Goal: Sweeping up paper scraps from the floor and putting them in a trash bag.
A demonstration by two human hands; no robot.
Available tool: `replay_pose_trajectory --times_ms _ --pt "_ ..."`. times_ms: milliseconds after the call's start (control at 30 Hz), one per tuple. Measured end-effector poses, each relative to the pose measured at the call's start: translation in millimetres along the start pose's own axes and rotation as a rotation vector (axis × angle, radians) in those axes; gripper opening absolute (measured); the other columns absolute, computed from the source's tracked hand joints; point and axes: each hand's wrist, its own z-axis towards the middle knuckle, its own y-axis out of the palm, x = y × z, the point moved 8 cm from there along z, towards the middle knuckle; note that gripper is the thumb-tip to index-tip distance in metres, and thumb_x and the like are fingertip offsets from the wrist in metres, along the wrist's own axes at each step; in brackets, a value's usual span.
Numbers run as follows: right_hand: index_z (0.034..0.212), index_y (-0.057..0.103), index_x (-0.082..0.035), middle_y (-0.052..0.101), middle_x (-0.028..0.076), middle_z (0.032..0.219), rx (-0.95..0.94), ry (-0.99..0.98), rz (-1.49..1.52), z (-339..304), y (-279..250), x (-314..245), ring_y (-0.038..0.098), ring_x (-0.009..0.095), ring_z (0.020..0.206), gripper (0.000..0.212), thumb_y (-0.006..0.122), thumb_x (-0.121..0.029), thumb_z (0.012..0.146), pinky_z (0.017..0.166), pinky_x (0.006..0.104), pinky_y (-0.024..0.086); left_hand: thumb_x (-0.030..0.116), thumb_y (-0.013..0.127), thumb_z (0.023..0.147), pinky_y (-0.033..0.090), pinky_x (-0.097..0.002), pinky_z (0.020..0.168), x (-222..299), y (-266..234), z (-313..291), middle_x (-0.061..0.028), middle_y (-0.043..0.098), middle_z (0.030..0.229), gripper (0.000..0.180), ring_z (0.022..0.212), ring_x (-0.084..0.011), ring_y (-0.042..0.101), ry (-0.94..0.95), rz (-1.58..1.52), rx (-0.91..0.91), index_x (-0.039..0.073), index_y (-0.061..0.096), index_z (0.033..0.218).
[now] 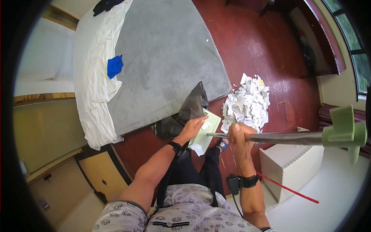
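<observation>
Right hand (239, 136) wraps the metal pole (286, 138), seemingly steadying the green dustpan (213, 121); left hand (190, 130) curls at its edge by the black bag (192, 105), grip unclear!

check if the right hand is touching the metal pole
Touching. The head view shows the right hand closed around the metal pole, which comes out on both sides of the grip.
</observation>
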Motion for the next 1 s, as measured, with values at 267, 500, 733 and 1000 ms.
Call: replay_pose_trajectory --times_ms 267,500,733,1000 --pt "0.057 0.04 -0.006 0.042 0.003 0.052 0.131 -0.063 0.104 -33.8 -68.8 -41.2 0.035 0.01 0.045 0.047 0.051 -0.02 0.101 0.044 0.0286 0.026 0.02 0.047 0.106 0.048 -0.025 0.084 79.7 84.1 -18.5 -0.0033 0.07 0.102 0.035 0.091 -0.0065 0.056 0.061 -0.036 -0.248 0.007 0.061 0.136" --pt "0.057 0.044 -0.006 0.041 -0.001 0.054 0.325 -0.121 0.098 -102.1 -190.0 -96.5 0.035 0.008 0.049 0.048 0.055 -0.021 0.102 0.047 0.0284 0.027 0.022 0.046 0.107 0.047 -0.0232 0.081 173.2 218.5 -30.9 -0.0007 0.068 0.1 0.036 0.088 -0.0051 0.054 0.197 -0.098 -0.477 0.008 0.061 0.137" --pt "0.059 0.048 -0.005 0.044 -0.001 0.054 0.396 -0.236 0.156 -175.3 -295.1 -156.6 0.037 0.008 0.047 0.047 0.057 -0.024 0.101 0.046 0.0274 0.027 0.024 0.044 0.108 0.046 -0.0246 0.085 252.4 337.5 -49.3 0.001 0.067 0.1 0.038 0.093 -0.0067 0.055 0.221 -0.015 -0.766 0.007 0.06 0.138" --pt "0.065 0.053 0.0 0.04 0.0 0.056 0.401 -0.279 -0.049 -168.2 -311.9 -126.5 0.035 0.007 0.057 0.04 0.067 -0.023 0.094 0.048 0.0315 0.031 0.019 0.053 0.103 0.049 -0.0288 0.083 296.8 385.2 -43.4 0.0003 0.065 0.094 0.024 0.09 -0.0089 0.057 0.37 -0.275 -0.656 0.0 0.067 0.1"
